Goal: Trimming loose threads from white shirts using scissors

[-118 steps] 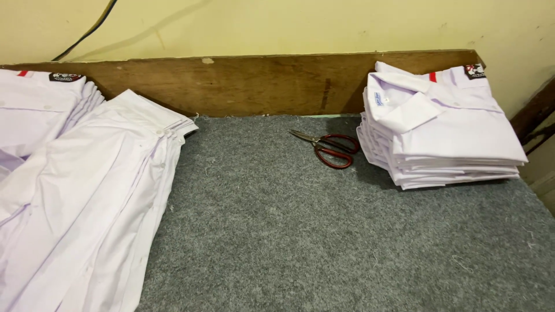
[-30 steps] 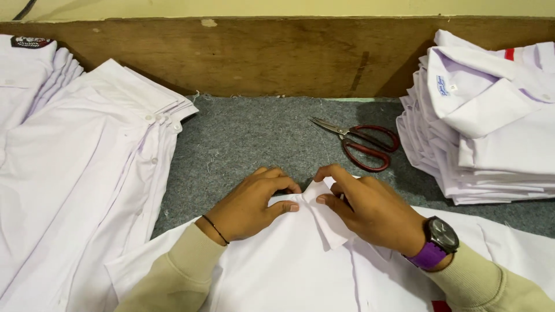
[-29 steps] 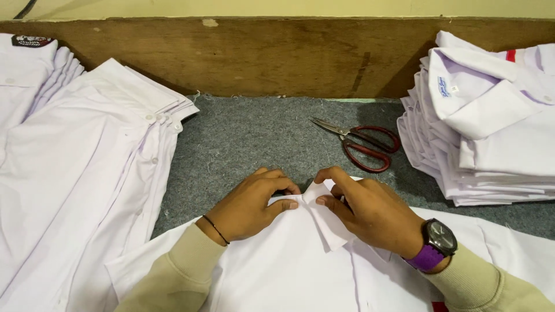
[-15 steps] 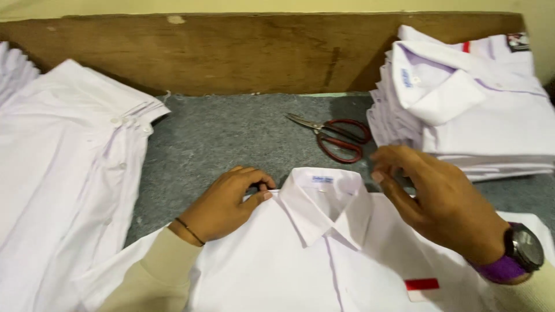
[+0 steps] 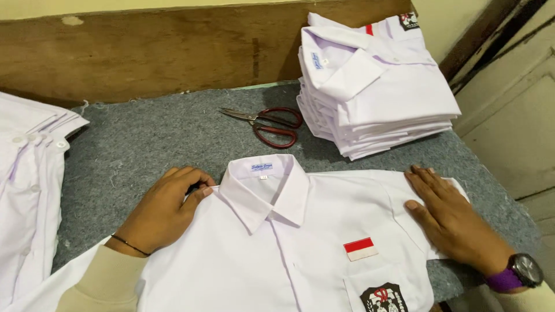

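Observation:
A white collared shirt (image 5: 300, 242) lies face up on the grey felt table top (image 5: 150, 138), with a red and white patch and a dark badge on its chest pocket. My left hand (image 5: 165, 211) rests on the shirt's shoulder beside the collar, fingers curled on the fabric. My right hand (image 5: 448, 216), with a purple-strapped watch on the wrist, lies flat with fingers together on the other shoulder and sleeve. Neither hand holds anything.
Red-handled scissors (image 5: 269, 124) lie beyond the collar. A stack of folded white shirts (image 5: 376, 86) stands at the back right. Unfolded white shirts (image 5: 29, 185) are piled at the left. A wooden board (image 5: 144, 49) backs the table; the table's edge runs at the right.
The shirt came onto the table; both hands first worked at its collar. My right hand has since moved out to the right shoulder and flattened. The view has shifted right.

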